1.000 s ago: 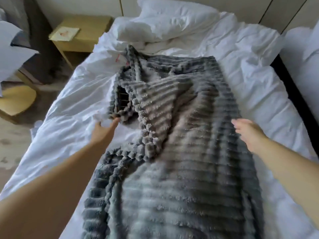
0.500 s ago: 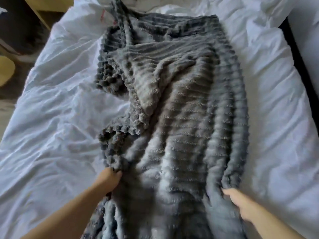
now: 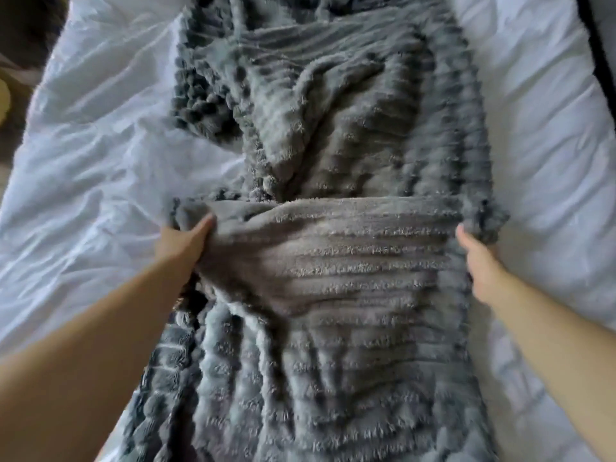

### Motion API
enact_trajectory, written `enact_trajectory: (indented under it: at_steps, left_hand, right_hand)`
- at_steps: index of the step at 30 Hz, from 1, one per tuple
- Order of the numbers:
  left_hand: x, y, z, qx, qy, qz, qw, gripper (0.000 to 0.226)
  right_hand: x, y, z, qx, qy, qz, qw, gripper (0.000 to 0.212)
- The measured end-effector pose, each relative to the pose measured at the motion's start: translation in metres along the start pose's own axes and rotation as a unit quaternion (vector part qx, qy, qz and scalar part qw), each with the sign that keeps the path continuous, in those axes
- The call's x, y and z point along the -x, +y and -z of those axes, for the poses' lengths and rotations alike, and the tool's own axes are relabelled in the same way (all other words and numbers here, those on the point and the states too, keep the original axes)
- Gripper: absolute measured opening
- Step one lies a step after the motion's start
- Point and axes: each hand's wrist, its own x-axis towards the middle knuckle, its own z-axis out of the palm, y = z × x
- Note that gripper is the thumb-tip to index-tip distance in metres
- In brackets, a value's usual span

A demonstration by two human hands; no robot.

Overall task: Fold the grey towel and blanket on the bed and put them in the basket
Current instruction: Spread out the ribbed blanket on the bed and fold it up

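The left hand point(image 3: 185, 246) pinches the left edge of the grey blanket point(image 3: 333, 268), thumb on top. The blanket is pulled flat between the two hands, which are far apart. The right hand point(image 3: 478, 258) grips its right edge. The rest lies lumpy past the hands on the white sheet point(image 3: 550, 161). I think the bunched bit past the left hand could get folded in and make the fold crooked.

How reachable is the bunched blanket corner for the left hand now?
Probably yes, once freed: the left hand grips the blanket; only bare sheet lies between it and that bunched corner.
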Motion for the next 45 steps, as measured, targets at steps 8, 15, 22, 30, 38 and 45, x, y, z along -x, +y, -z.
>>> enact_trajectory:
  at_steps: [8,15,22,30,38,45]
  left_hand:
    - [0.119,-0.144,0.007,-0.214,-0.096,0.046,0.971,0.119]
    - [0.172,-0.185,0.035,-0.383,0.004,-0.007,0.924,0.076]
    - [0.212,-0.239,0.06,-0.28,-0.083,0.066,0.954,0.087]
    - [0.201,-0.262,0.081,-0.328,-0.137,0.001,0.935,0.048]
    - [0.272,-0.276,0.14,-0.022,-0.174,-0.117,0.978,0.007]
    - [0.363,-0.264,0.18,0.189,-0.254,0.053,0.947,0.021]
  right_hand:
    - [0.066,0.192,0.029,0.105,0.107,-0.076,0.986,0.083]
    - [0.099,0.232,0.075,0.189,0.074,-0.015,0.979,0.059]
    - [0.131,0.269,0.097,0.081,-0.047,-0.081,0.992,0.083]
    - [0.172,0.344,0.101,0.12,-0.076,-0.149,0.978,0.045]
    - [0.24,0.363,0.123,-0.029,0.034,-0.128,0.991,0.031]
    - [0.305,0.352,0.116,0.293,0.197,0.014,0.935,0.035]
